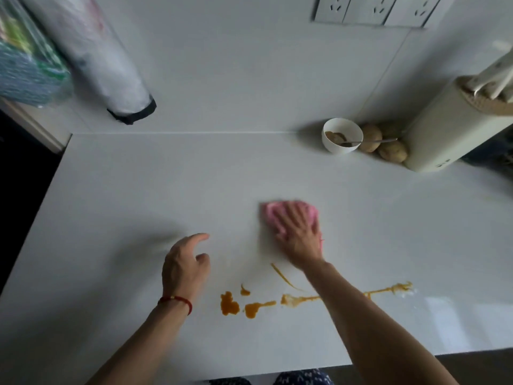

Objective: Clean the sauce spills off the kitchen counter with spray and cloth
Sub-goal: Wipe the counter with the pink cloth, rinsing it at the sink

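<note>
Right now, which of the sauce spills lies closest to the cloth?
The thin curved streak, just below the right hand pressing the pink cloth. The blobs and long trail lie nearer the counter's front edge.

A pale kitchen counter (138,190) carries orange sauce spills (230,302) near its front edge; a pink cloth (273,215) beyond them; a white bowl (342,136), potatoes (392,151) and knife block (449,132) at back right.

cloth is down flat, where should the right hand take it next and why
Probably pull the cloth back toward the body, onto the sauce. The right hand presses it flat on the counter just beyond the spills, which look unwiped: orange blobs and a long streak lie nearer the edge. The left hand hovers, holding nothing.
</note>
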Available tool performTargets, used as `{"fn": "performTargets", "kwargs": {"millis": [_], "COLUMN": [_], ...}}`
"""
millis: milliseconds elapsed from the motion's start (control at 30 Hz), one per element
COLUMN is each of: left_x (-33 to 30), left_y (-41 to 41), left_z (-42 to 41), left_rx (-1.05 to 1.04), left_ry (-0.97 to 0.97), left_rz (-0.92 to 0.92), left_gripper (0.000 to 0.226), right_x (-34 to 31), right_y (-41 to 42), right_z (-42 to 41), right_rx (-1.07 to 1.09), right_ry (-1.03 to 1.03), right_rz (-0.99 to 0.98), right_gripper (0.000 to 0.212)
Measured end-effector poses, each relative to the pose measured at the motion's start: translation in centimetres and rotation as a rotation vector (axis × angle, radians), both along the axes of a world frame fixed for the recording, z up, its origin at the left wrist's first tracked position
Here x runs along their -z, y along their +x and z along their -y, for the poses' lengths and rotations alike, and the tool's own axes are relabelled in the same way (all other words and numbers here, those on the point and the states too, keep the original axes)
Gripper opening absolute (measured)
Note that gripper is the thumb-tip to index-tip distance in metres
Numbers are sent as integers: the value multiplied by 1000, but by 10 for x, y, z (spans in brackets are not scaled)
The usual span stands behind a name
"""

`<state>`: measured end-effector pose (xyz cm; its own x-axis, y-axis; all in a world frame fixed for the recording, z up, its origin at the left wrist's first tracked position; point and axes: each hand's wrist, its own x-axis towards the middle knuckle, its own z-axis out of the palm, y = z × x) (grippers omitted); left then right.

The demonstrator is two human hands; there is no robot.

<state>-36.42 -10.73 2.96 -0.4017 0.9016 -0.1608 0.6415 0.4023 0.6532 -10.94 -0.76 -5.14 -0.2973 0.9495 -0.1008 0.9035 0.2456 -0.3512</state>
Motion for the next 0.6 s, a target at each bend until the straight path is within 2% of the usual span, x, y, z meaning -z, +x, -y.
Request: {"fn": "performTargets", "kwargs": {"millis": [67, 100, 133, 233, 300, 400, 500, 567, 600], "left_x": [-1, -1, -1, -2, -3, -2, 0, 0, -1], "left_y": [6, 9, 11, 24, 26, 20, 15, 12, 11], "left_z": [2, 2, 0, 1, 5, 15, 22, 30, 32], "left_rx": [11, 6, -7, -19, -7, -24, -60, -94, -104], "left_ry": [2, 2, -5, -18, -7, -4, -13, -39, -41], "left_rz": [19, 32, 46, 77, 86, 98, 139, 168, 176], "left_gripper": [44, 44, 43, 38, 35, 39, 38, 35, 34], "right_x": [-6, -9, -12, -4, 0, 5, -7, -16, -17], "right_y": [-5, -24, -45, -86, -69, -2, 37, -1, -29], "right_z": [-7, -3, 5, 54, 69, 47, 19, 20, 28], "right_rx": [264, 264, 174, -314, -395, -92, 244, 221, 112], "right_ry": [-139, -156, -150, -84, -44, 37, -35, -68, -85], "right_rz": [9, -5, -34, -24, -40, -88, -50, -77, -109], "right_gripper": [60, 59, 59, 62, 64, 56, 56, 48, 47]}}
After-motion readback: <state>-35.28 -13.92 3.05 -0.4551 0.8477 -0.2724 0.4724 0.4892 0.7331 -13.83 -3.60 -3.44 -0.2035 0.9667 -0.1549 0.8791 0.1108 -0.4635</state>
